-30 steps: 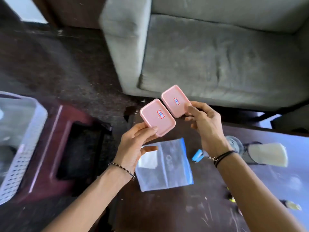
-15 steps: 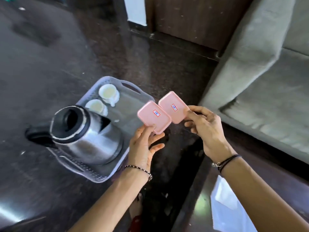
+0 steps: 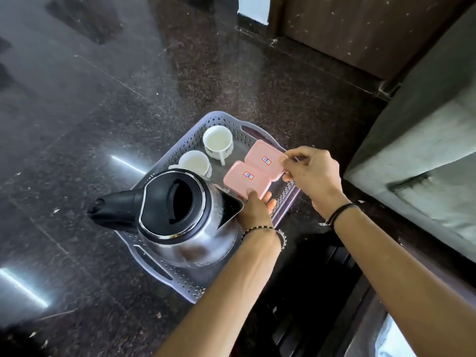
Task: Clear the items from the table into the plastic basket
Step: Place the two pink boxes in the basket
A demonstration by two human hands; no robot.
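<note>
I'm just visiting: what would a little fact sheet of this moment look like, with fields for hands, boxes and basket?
left hand: grips nearer pink box at its near end
right hand: pinches farther pink box at its right end
boxes: side by side over the plastic basket; set down or not, cannot tell
already in basket: kettle, far white cup, near white cup
basket stands on: dark floor
</note>
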